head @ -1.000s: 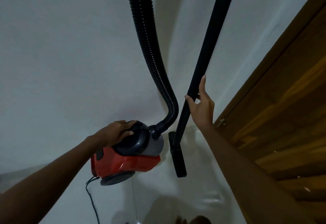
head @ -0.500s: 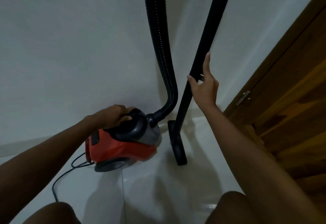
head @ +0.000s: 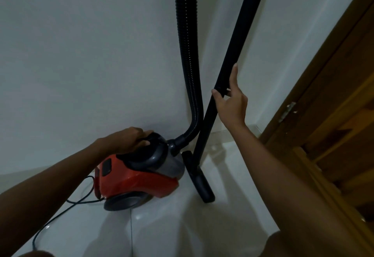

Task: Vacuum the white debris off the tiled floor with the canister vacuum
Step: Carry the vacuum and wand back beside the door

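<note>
The canister vacuum [head: 137,182], red with a dark grey top, stands on the glossy white tiled floor [head: 162,228] against the wall. My left hand [head: 129,139] grips the dark handle on top of it, fingers curled over. A ribbed black hose [head: 188,64] rises from its front out of the top of the view. The black wand [head: 242,24] leans beside the hose, its floor nozzle [head: 199,182] resting on the tiles right of the canister. My right hand [head: 230,103] holds the wand at mid-height, thumb hooked across it. No white debris shows.
A white wall [head: 81,54] stands directly behind the vacuum. A brown wooden door [head: 334,125] with a metal hinge [head: 287,111] fills the right side. The black power cord [head: 60,214] trails from the canister's rear toward the lower left. My knees show at the bottom edge.
My right hand has slid higher up the wand. The view has dropped closer to the floor, bringing more of the cord and my knees into sight. My left hand stays on the handle.
</note>
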